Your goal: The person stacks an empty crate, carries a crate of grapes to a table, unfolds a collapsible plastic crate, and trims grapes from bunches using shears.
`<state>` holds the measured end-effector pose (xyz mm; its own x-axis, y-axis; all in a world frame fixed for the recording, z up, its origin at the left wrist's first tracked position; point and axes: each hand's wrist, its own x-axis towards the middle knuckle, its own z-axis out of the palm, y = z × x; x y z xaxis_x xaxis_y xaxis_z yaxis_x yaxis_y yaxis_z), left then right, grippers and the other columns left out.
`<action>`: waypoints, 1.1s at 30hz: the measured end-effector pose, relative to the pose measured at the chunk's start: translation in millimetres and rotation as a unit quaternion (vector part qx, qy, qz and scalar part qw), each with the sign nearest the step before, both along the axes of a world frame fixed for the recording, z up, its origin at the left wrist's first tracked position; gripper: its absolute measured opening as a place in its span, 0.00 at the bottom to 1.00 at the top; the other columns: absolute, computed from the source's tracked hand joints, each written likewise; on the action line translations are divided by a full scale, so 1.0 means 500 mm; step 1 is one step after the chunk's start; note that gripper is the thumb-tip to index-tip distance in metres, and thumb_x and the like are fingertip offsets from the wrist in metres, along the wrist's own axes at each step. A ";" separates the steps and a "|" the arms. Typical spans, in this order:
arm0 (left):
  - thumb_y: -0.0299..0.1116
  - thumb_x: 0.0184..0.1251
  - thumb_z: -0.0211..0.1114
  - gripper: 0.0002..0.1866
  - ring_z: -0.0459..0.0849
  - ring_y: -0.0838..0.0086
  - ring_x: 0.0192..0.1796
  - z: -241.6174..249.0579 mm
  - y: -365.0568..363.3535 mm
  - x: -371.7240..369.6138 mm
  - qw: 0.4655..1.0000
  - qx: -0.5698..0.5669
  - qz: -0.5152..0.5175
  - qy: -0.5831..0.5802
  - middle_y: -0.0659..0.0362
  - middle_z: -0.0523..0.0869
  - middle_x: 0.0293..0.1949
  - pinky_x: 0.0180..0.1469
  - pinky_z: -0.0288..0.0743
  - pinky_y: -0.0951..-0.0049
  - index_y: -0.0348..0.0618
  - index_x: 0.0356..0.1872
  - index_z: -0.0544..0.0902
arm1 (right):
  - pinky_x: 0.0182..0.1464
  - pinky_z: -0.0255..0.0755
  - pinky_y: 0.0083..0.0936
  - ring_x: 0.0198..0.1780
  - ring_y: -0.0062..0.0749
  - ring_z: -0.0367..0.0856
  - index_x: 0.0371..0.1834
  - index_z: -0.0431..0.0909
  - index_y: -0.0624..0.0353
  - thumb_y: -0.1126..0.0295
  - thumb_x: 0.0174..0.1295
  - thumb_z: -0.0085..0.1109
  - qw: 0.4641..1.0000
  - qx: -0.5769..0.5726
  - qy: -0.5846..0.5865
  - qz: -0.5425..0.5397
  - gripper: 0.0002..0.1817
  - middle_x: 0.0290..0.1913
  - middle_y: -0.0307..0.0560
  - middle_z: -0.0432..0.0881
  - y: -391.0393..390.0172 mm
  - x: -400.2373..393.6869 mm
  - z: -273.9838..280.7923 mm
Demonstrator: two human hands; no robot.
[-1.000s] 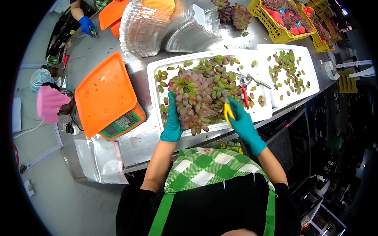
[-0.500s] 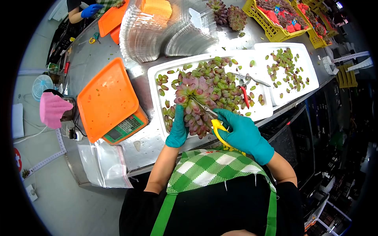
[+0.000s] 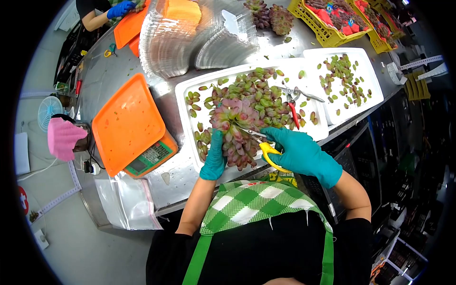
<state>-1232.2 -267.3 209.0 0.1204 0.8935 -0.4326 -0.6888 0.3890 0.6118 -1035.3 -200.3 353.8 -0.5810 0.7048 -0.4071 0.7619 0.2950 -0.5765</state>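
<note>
My left hand [image 3: 214, 156], in a teal glove, holds a pinkish-green succulent [image 3: 236, 114] by its left side, with its cut stems facing up toward me. In my gloved right hand [image 3: 298, 152] are yellow-handled scissors [image 3: 270, 156]; their blades reach into the middle of the succulent. A white tray [image 3: 188, 124] lies beneath, strewn with loose green and reddish leaves [image 3: 259, 97]. Red-handled pruning shears [image 3: 293, 109] rest on the leaves at the tray's right side. My fingertips behind the plant are hidden.
An orange-topped scale [image 3: 130, 128] stands left, plastic bags [image 3: 126, 202] below it. Behind are stacked clear plastic trays [image 3: 166, 47] and two whole succulents [image 3: 281, 20]. A second white tray [image 3: 375, 80] with leaves and yellow crates [image 3: 323, 35] stand right. A co-worker's blue-gloved hand [image 3: 120, 9] is at upper left.
My right hand and the scissors have shifted slightly right and turned flatter, the blades still in the succulent. The left hand keeps its hold. The co-worker's hand has moved up and right.
</note>
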 end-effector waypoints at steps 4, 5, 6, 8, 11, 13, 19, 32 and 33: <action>0.57 0.58 0.51 0.30 0.75 0.74 0.48 0.010 0.003 0.019 0.999 0.005 0.051 0.009 0.60 0.74 0.48 0.51 0.68 0.74 0.46 0.55 0.65 | 0.37 0.70 0.33 0.36 0.42 0.77 0.50 0.69 0.55 0.52 0.52 0.52 0.996 -0.086 -0.018 -0.002 0.25 0.37 0.50 0.78 0.012 -0.003 0.020; 0.56 0.58 0.51 0.30 0.75 0.74 0.48 0.012 0.003 0.018 0.999 0.011 0.043 0.009 0.60 0.74 0.48 0.52 0.68 0.74 0.46 0.55 0.65 | 0.37 0.70 0.33 0.36 0.42 0.78 0.50 0.69 0.55 0.52 0.53 0.52 0.995 -0.096 -0.001 -0.007 0.25 0.37 0.50 0.78 0.012 0.000 0.017; 0.56 0.58 0.51 0.30 0.75 0.74 0.48 0.013 0.000 0.018 0.999 0.015 0.035 0.009 0.60 0.74 0.48 0.52 0.68 0.74 0.47 0.55 0.65 | 0.38 0.71 0.33 0.36 0.42 0.78 0.50 0.69 0.55 0.53 0.53 0.52 0.994 -0.107 0.015 -0.012 0.25 0.36 0.50 0.78 0.011 0.006 0.013; 0.55 0.58 0.52 0.31 0.74 0.74 0.49 0.007 -0.005 0.014 1.000 0.005 0.010 -0.013 0.59 0.73 0.49 0.52 0.68 0.73 0.47 0.57 0.62 | 0.38 0.71 0.34 0.36 0.43 0.78 0.50 0.69 0.55 0.52 0.53 0.51 0.996 -0.091 0.019 -0.005 0.25 0.36 0.50 0.79 0.011 0.009 0.008; 0.54 0.58 0.53 0.34 0.73 0.72 0.51 0.008 0.001 0.016 1.000 0.023 0.011 0.007 0.58 0.71 0.52 0.53 0.68 0.73 0.47 0.60 0.58 | 0.37 0.71 0.34 0.35 0.44 0.78 0.50 0.69 0.55 0.52 0.53 0.50 0.999 -0.041 -0.030 0.015 0.24 0.35 0.50 0.79 0.011 0.004 0.009; 0.56 0.58 0.52 0.33 0.73 0.72 0.51 0.008 0.004 0.024 0.998 0.040 0.023 0.035 0.57 0.71 0.51 0.53 0.68 0.72 0.46 0.59 0.59 | 0.37 0.71 0.34 0.35 0.44 0.78 0.50 0.70 0.54 0.52 0.54 0.50 0.996 -0.042 -0.076 0.016 0.24 0.35 0.50 0.79 0.016 -0.002 0.021; 0.57 0.58 0.49 0.32 0.74 0.70 0.51 0.013 0.001 0.030 1.000 0.001 -0.001 0.026 0.57 0.73 0.51 0.54 0.69 0.70 0.44 0.57 0.63 | 0.31 0.72 0.33 0.31 0.43 0.78 0.47 0.73 0.52 0.51 0.52 0.52 0.998 -0.009 -0.056 0.021 0.22 0.32 0.47 0.80 0.025 0.013 -0.003; 0.61 0.58 0.44 0.36 0.71 0.66 0.55 0.063 0.039 0.048 0.997 -0.025 -0.046 -0.058 0.52 0.70 0.55 0.56 0.67 0.65 0.43 0.59 0.60 | 0.21 0.67 0.30 0.19 0.38 0.74 0.47 0.69 0.52 0.63 0.45 0.61 0.941 0.293 -0.134 0.101 0.23 0.22 0.44 0.75 0.033 0.032 -0.020; 0.61 0.58 0.44 0.36 0.71 0.66 0.55 0.059 0.043 0.049 0.996 -0.027 -0.040 -0.072 0.52 0.70 0.55 0.56 0.67 0.65 0.43 0.59 0.59 | 0.22 0.68 0.29 0.21 0.38 0.75 0.47 0.70 0.52 0.63 0.46 0.60 0.952 0.279 -0.086 0.089 0.22 0.24 0.44 0.75 0.043 0.035 -0.011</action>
<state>-1207.8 -245.9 238.3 0.2547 0.8540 -0.4537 -0.7336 0.4763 0.4847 -1017.9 -179.0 348.3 -0.6702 0.7356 -0.0986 0.7400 0.6523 -0.1638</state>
